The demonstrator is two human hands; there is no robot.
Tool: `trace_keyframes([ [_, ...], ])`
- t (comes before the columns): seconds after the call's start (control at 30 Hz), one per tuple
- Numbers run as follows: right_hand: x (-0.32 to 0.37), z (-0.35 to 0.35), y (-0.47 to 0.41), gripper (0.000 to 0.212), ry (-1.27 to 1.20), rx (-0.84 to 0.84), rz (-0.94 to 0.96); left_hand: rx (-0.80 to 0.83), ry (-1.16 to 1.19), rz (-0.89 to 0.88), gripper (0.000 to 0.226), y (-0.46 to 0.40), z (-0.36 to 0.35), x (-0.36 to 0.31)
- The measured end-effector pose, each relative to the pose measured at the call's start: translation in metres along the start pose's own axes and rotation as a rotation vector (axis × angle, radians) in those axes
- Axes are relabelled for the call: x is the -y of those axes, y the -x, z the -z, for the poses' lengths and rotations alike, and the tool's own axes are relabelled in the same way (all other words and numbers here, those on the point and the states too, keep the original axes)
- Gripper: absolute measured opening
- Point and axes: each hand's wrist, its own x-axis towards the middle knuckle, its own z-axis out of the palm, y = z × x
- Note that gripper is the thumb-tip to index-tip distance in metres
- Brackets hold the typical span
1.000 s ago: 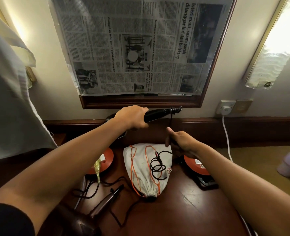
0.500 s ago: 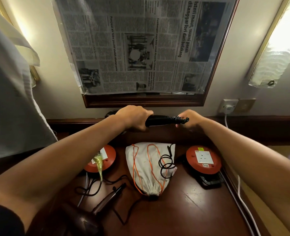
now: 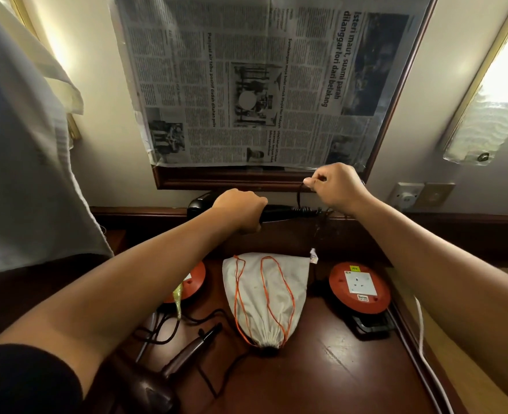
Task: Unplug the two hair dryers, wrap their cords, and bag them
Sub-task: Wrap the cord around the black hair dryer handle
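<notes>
— Dark polished wood, that desk (image 3: 321,380), pushed against a cream wall with a newspaper (image 3: 246,85) taped over a framed mirror (image 3: 396,94). Where is the dryer being worked on?

— Held up in the air above the desk's back edge. The left hand (image 3: 240,209) is wrapped round the handle of the black hair dryer (image 3: 276,212), whose body points left behind the fist. The right hand (image 3: 334,186) is raised just beside the handle's end, thumb and forefinger pinching the black cord (image 3: 299,195). A few turns of cord sit wound on the handle's tip, and the rest drops down toward the desk.

— And the second one?

— A brown hair dryer (image 3: 169,369) lies on the desk at the lower left, handle pointing up and right, its dark cable (image 3: 169,330) looped loosely beside it.

— The bag?

— A pale drawstring bag (image 3: 264,297) lies flat in the middle of the desk, gathered mouth toward the camera, orange drawstrings (image 3: 276,294) trailing over the cloth. I cannot tell whether anything is inside.

— What else surrounds it?

— One orange extension reel (image 3: 360,286) to the bag's right, its white socket face up; another orange reel (image 3: 196,279) to the left, partly hidden by the forearm. A white cable (image 3: 423,339) runs along the desk's right edge, a wall socket (image 3: 406,197) sits right of the mirror, and pale cloth (image 3: 22,159) hangs at far left.
</notes>
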Motion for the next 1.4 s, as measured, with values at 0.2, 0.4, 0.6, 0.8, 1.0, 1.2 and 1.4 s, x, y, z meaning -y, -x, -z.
trace_keyframes([
  [0.2,0.014,-0.021,0.039,0.024,-0.152,-0.03,-0.009,0.02,0.084,0.108,0.044,-0.008,-0.003,0.007],
  [0.4,-0.006,-0.061,0.067,0.021,-0.427,0.088,-0.152,0.054,0.176,0.154,0.045,-0.011,-0.005,0.017],
  [0.6,-0.016,-0.075,0.071,0.011,-0.615,0.147,-0.29,0.039,0.187,0.135,0.05,-0.01,-0.007,0.017],
  [0.8,-0.019,-0.071,0.064,0.012,-0.618,0.245,-0.382,0.009,0.182,0.111,0.046,-0.007,-0.003,0.018],
  [1.0,-0.027,-0.066,0.062,0.017,-0.952,0.36,-0.431,-0.025,0.183,0.066,0.045,-0.004,0.003,0.012],
  [1.2,-0.03,-0.053,0.054,0.021,-0.954,0.375,-0.364,-0.125,0.145,0.017,0.048,-0.002,0.016,0.008],
  [1.4,-0.035,-0.035,0.029,0.012,-0.67,0.261,-0.246,-0.205,0.089,-0.014,0.045,-0.001,0.03,0.008],
])
